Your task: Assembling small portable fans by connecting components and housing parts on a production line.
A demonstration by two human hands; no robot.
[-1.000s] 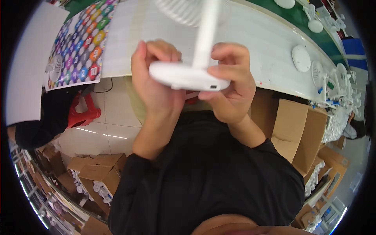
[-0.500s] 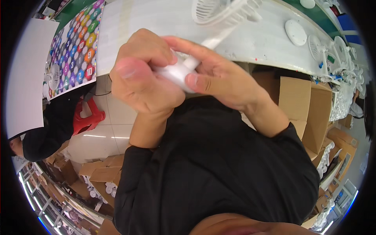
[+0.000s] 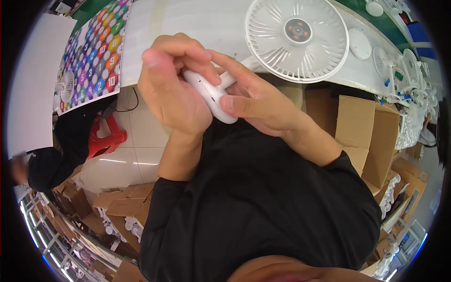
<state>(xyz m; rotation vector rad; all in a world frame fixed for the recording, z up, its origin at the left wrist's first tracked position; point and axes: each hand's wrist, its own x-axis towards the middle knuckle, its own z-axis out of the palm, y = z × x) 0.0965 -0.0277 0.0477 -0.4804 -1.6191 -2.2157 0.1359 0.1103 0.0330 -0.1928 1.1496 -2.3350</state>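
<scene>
A white desk fan [image 3: 298, 40] is held up over the table's near edge. Its round cage faces me at the upper right, with a dark hub in the middle, and its stem slants down to the rounded white base [image 3: 211, 96]. My right hand [image 3: 268, 101] grips the base where the stem joins it, thumb on the near side. My left hand [image 3: 176, 89] cups the base's other side, palm against the rim and fingers curled over it. The base is edge-on, with small dark slots along its side. My fingers hide its far part.
A white table [image 3: 188, 21] bears a mat with coloured hexagons [image 3: 94, 56] at left. A white disc [image 3: 360, 43] and several fans [image 3: 383, 63] lie at right. An open cardboard box [image 3: 357, 127] stands near my right arm. A red stool [image 3: 108, 136] and another person's dark sleeve [image 3: 47, 169] are at left.
The fan has turned, so its cage now shows as a full circle instead of a blurred slant. The base has tipped edge-on, and my left fingers have loosened from a tighter curl.
</scene>
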